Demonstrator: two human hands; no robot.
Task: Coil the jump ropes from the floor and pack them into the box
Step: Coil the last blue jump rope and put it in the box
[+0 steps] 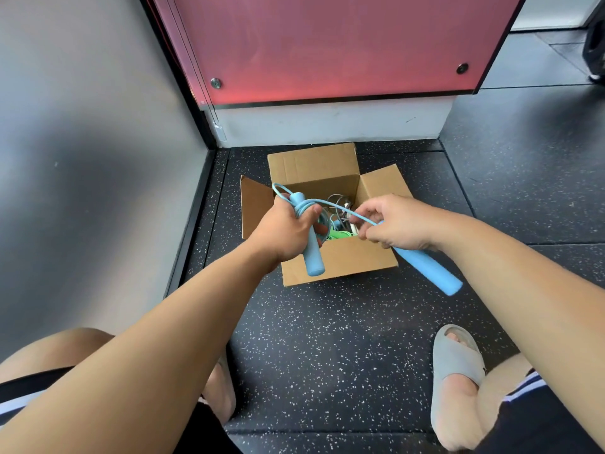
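An open cardboard box (340,262) stands on the dark speckled floor, holding several coiled ropes, one green (340,234). Above its near edge I hold a light blue jump rope (334,207). My left hand (288,231) grips one blue handle (312,257) together with the coiled cord wound round its top. My right hand (399,224) holds the second blue handle (429,268), which points down to the right, and its fingers pinch the cord stretched between both hands.
A grey wall runs along the left and a red panel over a white base stands just behind the box. My knees and a grey slipper (455,365) are on the floor at the bottom. A dark object sits at the far upper right.
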